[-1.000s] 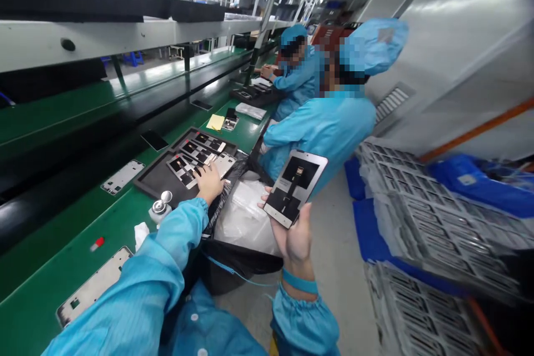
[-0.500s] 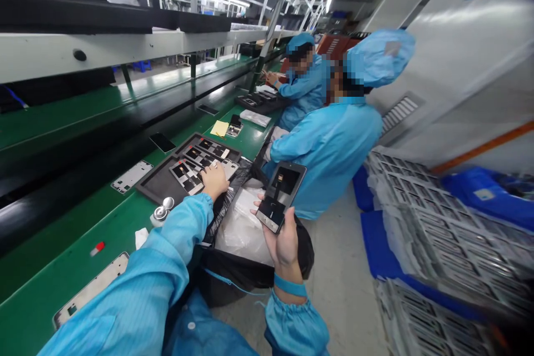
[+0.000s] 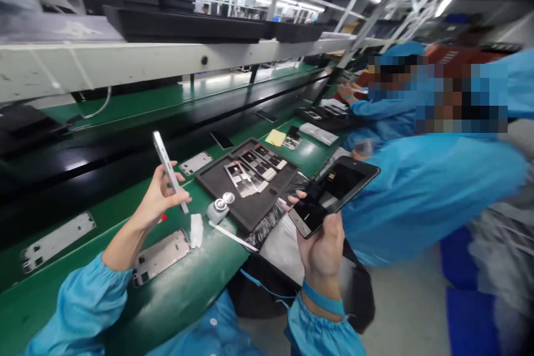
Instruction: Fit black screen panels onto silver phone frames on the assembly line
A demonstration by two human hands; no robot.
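Observation:
My left hand [image 3: 157,201] is raised above the green bench, gripping a slim silver phone body [image 3: 168,171] upright by its edge. My right hand [image 3: 322,246] holds a black-faced phone [image 3: 334,196] tilted in front of me, its screen facing up. Nearest my left hand lie a metal phone frame [image 3: 161,257] on the bench and a metal-topped dispenser bottle [image 3: 219,208] beside a dark foam tray [image 3: 212,181]. That tray carries several phone parts [image 3: 246,172]. A blue strap [image 3: 323,297] circles my right wrist.
A white cloth [image 3: 196,230] and a thin white strip [image 3: 233,236] lie at the bench edge, above a black bag [image 3: 258,289]. More metal frames [image 3: 58,242] lie to the left. Co-workers in blue gowns [image 3: 425,194] sit to the right, beside blue crates.
My left hand has left the tray and risen to the left, now holding the silver phone body. The right hand keeps the phone, held flatter. The view has swung, shifting the bench leftward.

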